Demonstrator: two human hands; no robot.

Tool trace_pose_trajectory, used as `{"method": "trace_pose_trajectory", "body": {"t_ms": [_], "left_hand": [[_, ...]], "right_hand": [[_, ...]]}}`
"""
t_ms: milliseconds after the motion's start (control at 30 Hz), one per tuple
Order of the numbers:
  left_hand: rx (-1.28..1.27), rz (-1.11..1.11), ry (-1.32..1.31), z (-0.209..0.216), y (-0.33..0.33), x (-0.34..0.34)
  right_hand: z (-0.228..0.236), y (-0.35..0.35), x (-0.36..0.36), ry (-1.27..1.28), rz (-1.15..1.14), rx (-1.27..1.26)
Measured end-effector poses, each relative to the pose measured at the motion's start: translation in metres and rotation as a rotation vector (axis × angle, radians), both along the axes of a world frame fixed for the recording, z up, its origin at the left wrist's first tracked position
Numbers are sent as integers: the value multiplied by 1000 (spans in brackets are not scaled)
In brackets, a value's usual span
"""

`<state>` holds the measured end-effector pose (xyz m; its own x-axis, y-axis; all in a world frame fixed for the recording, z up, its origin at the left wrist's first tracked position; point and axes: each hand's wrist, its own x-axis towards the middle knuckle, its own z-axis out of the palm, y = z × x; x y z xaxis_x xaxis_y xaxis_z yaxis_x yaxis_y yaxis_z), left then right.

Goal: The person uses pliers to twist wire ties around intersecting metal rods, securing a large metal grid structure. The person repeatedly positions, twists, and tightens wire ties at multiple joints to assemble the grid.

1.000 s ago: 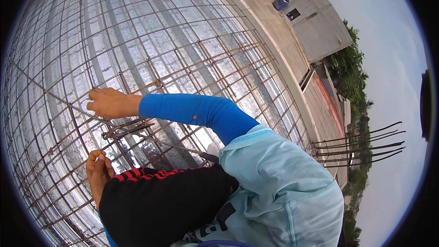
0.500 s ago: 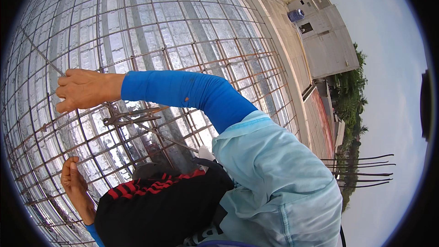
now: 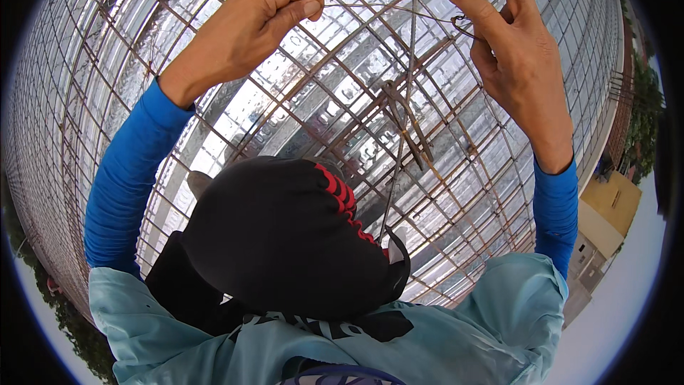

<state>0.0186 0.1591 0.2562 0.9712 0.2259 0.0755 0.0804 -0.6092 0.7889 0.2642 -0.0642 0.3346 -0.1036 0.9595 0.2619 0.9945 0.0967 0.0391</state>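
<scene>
A thin piece of wire (image 3: 388,6) stretches between my two hands above a grid of steel bars. My left hand (image 3: 246,28) is closed, pinching one end between thumb and fingertips. By my right hand (image 3: 520,53) the wire has a small dark twist or loop and passes in between the thumb and curled fingers, while the index finger sticks out. Beneath and between the hands, a pair of rusty pincers (image 3: 406,125) lies on the rebar mesh (image 3: 313,71), its handles pointing toward me. Nothing touches the pincers.
Shiny ribbed metal decking (image 3: 356,64) lies under the mesh. A long thin grey rod or line (image 3: 411,36) crosses above the bars toward me. My knee in black cloth (image 3: 263,242) takes up the near middle. Trees and a yellow building (image 3: 611,203) stand beyond the right edge.
The view has swung round toward the mesh. My hands are now both raised at the far side of the view with the wire between them. The pincers still lie on the mesh.
</scene>
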Motion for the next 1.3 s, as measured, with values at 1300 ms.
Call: {"method": "trace_pose_trajectory", "body": {"t_ms": [1300], "left_hand": [[-59,-456,95,-153,-154,-55]], "right_hand": [[-137,-129,-95,1134,-584,-1033]]}}
